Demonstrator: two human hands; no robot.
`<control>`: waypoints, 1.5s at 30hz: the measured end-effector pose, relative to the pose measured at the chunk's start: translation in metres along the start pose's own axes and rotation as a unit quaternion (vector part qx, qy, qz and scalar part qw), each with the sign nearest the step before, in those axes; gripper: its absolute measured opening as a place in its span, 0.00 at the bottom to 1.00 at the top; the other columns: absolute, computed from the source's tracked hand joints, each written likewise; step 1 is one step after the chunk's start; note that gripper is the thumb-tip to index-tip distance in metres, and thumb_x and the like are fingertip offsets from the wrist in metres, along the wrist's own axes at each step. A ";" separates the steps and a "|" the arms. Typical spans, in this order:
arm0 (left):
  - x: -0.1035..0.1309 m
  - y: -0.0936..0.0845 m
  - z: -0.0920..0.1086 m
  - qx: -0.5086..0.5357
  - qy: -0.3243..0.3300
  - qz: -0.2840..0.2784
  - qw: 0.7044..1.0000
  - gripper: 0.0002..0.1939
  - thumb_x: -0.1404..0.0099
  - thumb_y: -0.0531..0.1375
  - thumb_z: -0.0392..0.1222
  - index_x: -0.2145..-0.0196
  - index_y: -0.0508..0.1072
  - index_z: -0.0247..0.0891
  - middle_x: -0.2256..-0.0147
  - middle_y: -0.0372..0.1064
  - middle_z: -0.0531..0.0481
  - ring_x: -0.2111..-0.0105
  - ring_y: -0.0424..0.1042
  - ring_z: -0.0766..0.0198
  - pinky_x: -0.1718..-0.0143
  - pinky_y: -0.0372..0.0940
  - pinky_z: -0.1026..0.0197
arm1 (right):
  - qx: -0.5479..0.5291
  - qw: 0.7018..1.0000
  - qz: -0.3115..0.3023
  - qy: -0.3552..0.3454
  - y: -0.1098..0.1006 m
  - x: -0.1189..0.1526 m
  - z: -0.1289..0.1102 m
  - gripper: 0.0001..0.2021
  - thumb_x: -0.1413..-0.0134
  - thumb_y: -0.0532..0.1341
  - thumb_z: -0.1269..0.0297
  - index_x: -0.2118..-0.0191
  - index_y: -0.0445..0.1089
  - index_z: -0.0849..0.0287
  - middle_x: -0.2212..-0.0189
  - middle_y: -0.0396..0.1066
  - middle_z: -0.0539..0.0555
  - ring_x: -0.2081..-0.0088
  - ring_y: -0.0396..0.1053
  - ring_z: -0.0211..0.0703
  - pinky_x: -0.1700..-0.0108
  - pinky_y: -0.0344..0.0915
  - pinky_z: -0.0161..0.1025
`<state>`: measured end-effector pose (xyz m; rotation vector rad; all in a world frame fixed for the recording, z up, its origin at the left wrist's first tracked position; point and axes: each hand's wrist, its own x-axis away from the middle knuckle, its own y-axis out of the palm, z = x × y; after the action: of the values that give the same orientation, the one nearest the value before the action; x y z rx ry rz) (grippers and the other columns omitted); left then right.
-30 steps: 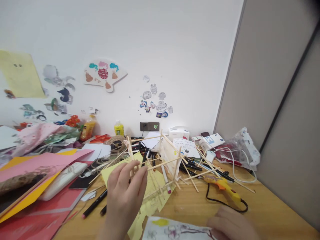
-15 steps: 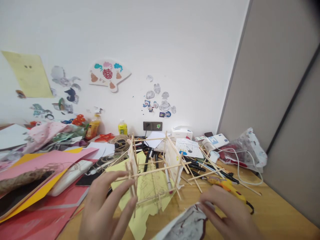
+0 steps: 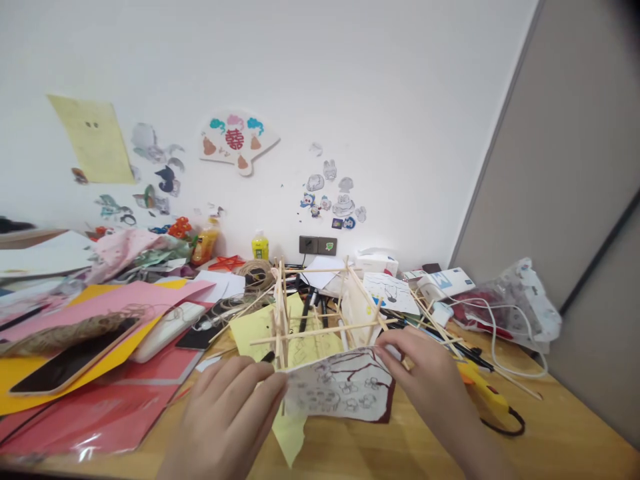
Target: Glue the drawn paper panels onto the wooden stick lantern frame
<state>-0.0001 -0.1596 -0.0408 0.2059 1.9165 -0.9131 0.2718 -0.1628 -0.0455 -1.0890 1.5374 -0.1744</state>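
Observation:
A sheet of paper (image 3: 340, 393) with drawn flowers and dark red branches stands upright between my hands. My left hand (image 3: 230, 407) pinches its upper left corner. At the upper right corner, my right hand (image 3: 420, 373) grips it between thumb and fingers. Right behind the paper is a box-shaped frame of thin wooden sticks (image 3: 320, 331), its lower front covered by the sheet. A pale paper panel (image 3: 357, 303) is on the frame's right side. Whether the held paper touches the sticks, I cannot tell. Yellow paper (image 3: 293, 433) lies beneath the frame.
A yellow glue gun (image 3: 483, 390) lies right of my right hand. Loose sticks, pens and a white cable (image 3: 493, 333) are behind it. To the left are coloured sheets (image 3: 110, 400), a phone (image 3: 75, 360) and a white power bank (image 3: 170, 330). Bottles (image 3: 260, 245) stand by the wall.
The drawn paper has been raised and brought leftward against the front of the frame. My left hand, open before, has taken its left corner. The view has turned slightly left.

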 end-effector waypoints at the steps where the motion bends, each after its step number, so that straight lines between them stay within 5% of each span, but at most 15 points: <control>1: 0.001 0.001 -0.001 -0.001 -0.006 -0.003 1.000 0.08 0.34 0.53 0.32 0.62 0.71 0.37 0.66 0.72 0.49 0.66 0.68 0.63 0.63 0.60 0.59 | -0.001 1.000 -0.001 0.003 -0.001 -0.001 0.000 0.08 0.40 0.55 0.66 0.70 0.69 0.55 0.74 0.71 0.48 0.71 0.66 0.39 0.69 0.60 0.35; 8: 0.006 0.008 -0.007 -0.051 -0.011 -0.011 0.999 0.07 0.34 0.54 0.32 0.61 0.70 0.36 0.64 0.72 0.47 0.64 0.68 0.59 0.62 0.61 0.56 | 0.015 0.999 0.013 -0.028 -0.003 -0.007 0.002 0.10 0.40 0.55 0.65 0.70 0.70 0.55 0.75 0.71 0.50 0.72 0.66 0.40 0.70 0.59 0.36; 14: 0.001 0.011 0.000 -0.135 -0.018 0.039 0.990 0.07 0.39 0.61 0.36 0.61 0.71 0.36 0.64 0.70 0.44 0.64 0.67 0.54 0.62 0.61 0.52 | 0.015 0.998 0.036 -0.039 -0.002 -0.010 0.001 0.10 0.40 0.55 0.66 0.71 0.70 0.55 0.74 0.73 0.50 0.69 0.68 0.40 0.67 0.61 0.36; 19: 0.004 0.012 0.001 -0.153 -0.004 0.013 0.988 0.07 0.38 0.59 0.34 0.60 0.71 0.38 0.61 0.69 0.42 0.61 0.67 0.51 0.61 0.60 0.50 | 0.008 0.999 0.025 -0.033 -0.004 -0.009 0.002 0.10 0.39 0.55 0.64 0.71 0.69 0.55 0.74 0.72 0.50 0.69 0.68 0.41 0.67 0.61 0.37; 33: -0.026 0.025 0.014 -0.176 -0.081 0.071 0.978 0.04 0.38 0.58 0.31 0.70 0.70 0.37 0.64 0.68 0.43 0.63 0.65 0.54 0.62 0.58 0.53 | 0.121 0.980 0.096 -0.127 0.006 -0.019 0.001 0.10 0.41 0.56 0.72 0.72 0.69 0.58 0.69 0.69 0.54 0.65 0.62 0.44 0.62 0.59 0.40; 45: -0.028 0.032 0.011 -0.168 -0.097 0.065 0.979 0.04 0.37 0.57 0.34 0.70 0.70 0.36 0.69 0.69 0.47 0.68 0.65 0.58 0.67 0.57 0.57 | 0.138 0.980 0.105 -0.095 0.015 -0.021 0.000 0.07 0.41 0.57 0.72 0.70 0.67 0.59 0.70 0.67 0.54 0.65 0.60 0.45 0.63 0.59 0.40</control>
<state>0.0375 -0.1379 -0.0367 0.0379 1.8184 -0.4914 0.2611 -0.1395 -0.0403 -0.6999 1.3966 -0.1294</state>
